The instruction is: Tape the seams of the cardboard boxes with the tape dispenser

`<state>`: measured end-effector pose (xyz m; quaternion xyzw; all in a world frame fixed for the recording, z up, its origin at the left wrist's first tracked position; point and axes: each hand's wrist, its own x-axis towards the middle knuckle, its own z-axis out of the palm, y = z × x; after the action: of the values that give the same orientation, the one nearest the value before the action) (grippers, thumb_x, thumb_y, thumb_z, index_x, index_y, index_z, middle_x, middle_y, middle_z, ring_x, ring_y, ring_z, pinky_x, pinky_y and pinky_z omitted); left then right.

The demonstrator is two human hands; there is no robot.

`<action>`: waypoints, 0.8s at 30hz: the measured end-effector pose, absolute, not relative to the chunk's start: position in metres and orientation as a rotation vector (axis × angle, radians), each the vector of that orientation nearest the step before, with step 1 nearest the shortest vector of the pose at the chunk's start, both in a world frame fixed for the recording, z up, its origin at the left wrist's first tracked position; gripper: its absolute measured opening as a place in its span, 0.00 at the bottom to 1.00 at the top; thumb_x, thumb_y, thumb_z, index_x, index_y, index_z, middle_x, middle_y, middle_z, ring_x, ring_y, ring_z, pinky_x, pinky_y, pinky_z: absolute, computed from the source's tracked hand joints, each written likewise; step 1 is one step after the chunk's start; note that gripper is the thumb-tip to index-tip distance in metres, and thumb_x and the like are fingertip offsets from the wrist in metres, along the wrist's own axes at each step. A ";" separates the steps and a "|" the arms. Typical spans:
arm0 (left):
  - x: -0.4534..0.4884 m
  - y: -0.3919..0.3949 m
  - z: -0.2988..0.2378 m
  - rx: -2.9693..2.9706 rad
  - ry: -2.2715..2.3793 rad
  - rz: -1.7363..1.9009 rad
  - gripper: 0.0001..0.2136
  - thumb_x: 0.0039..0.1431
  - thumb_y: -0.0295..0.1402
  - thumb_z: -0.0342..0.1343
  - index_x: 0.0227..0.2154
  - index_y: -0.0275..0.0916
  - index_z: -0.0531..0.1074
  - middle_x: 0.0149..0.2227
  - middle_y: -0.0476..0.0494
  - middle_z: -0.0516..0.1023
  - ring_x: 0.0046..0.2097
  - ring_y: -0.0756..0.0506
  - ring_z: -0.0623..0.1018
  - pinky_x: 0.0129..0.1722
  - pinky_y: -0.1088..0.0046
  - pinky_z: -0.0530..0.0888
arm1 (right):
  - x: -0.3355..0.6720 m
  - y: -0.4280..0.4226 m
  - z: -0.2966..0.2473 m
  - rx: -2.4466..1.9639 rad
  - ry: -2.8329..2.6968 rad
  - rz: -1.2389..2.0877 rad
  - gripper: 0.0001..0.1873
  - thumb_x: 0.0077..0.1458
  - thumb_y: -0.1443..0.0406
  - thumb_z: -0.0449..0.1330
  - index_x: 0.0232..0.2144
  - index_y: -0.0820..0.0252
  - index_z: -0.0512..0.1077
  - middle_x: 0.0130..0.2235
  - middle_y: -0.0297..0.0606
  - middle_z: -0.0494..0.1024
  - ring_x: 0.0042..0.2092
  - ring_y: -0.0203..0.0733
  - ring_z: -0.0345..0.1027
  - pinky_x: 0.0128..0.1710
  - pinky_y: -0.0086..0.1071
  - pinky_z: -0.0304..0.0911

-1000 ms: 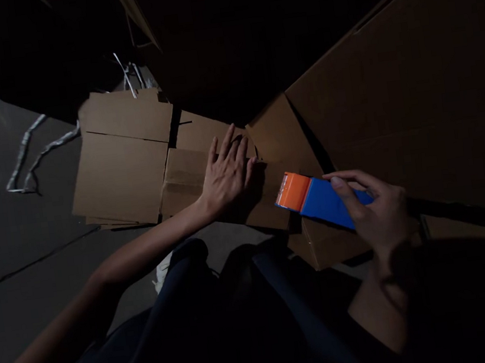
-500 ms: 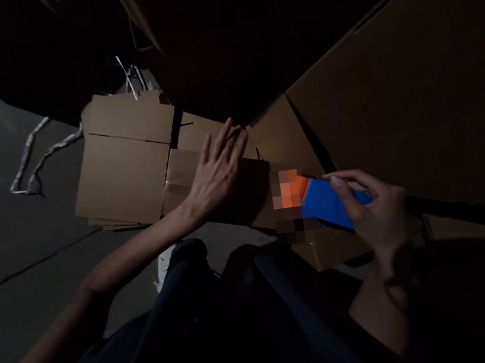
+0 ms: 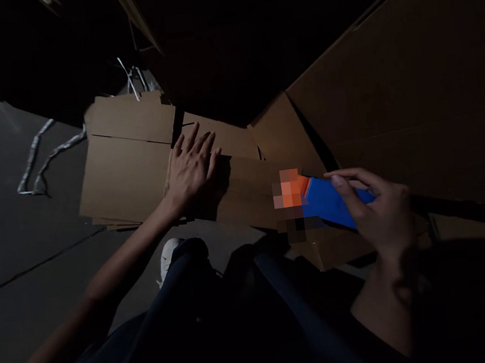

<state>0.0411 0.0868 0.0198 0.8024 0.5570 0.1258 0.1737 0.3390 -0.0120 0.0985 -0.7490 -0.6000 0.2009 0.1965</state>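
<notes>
My left hand (image 3: 190,173) rests with spread fingers over the left end of a long, narrow cardboard box (image 3: 243,187), and holds nothing. Between the thumb and fingers of my right hand (image 3: 373,209) is a flat blue-and-orange object (image 3: 329,200). Its orange end lies over the right part of the same box. That end is partly pixelated, so I cannot make out its exact kind. Open cardboard flaps (image 3: 283,131) lie just beyond the box.
Flattened cardboard sheets (image 3: 128,166) are stacked on the grey floor at left. Silvery strips (image 3: 36,158) lie beside them. A large cardboard panel (image 3: 407,76) rises on the right. My white shoe (image 3: 169,256) is below the box. The upper area is very dark.
My left hand has slid leftward along the box, fingers still spread. My right hand and the blue-and-orange object have hardly moved.
</notes>
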 end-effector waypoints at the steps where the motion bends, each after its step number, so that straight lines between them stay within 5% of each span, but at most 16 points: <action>1: 0.040 0.087 0.020 2.280 1.568 0.367 0.27 0.74 0.44 0.32 0.67 0.39 0.60 0.68 0.41 0.65 0.73 0.41 0.53 0.71 0.55 0.51 | 0.339 -0.012 0.098 -2.098 -1.682 0.562 0.19 0.62 0.47 0.56 0.39 0.52 0.79 0.34 0.37 0.83 0.39 0.46 0.78 0.36 0.34 0.63; 11: 0.013 0.082 0.062 2.229 1.770 0.759 0.26 0.75 0.43 0.32 0.69 0.39 0.54 0.72 0.43 0.53 0.74 0.41 0.46 0.73 0.52 0.48 | 0.338 -0.012 0.097 -2.086 -1.642 0.562 0.18 0.61 0.49 0.58 0.38 0.54 0.80 0.35 0.37 0.83 0.39 0.43 0.79 0.36 0.31 0.63; 17: 0.010 0.093 0.020 2.155 1.573 0.456 0.26 0.74 0.46 0.32 0.55 0.39 0.72 0.59 0.40 0.75 0.64 0.39 0.68 0.65 0.55 0.66 | 0.336 -0.011 0.097 -2.095 -1.660 0.557 0.19 0.61 0.49 0.58 0.38 0.55 0.80 0.34 0.37 0.83 0.38 0.43 0.79 0.35 0.30 0.62; 24: 0.010 0.090 0.025 2.132 1.589 0.483 0.21 0.73 0.42 0.37 0.51 0.40 0.74 0.54 0.40 0.77 0.57 0.39 0.73 0.58 0.57 0.70 | 0.337 -0.014 0.097 -2.068 -1.642 0.528 0.18 0.61 0.49 0.58 0.37 0.53 0.80 0.35 0.36 0.83 0.39 0.44 0.79 0.35 0.31 0.63</action>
<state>0.0100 0.0897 0.0253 0.7700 0.5739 0.1743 0.2177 0.3369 -0.0139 0.0967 -0.7487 -0.5944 0.1913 0.2225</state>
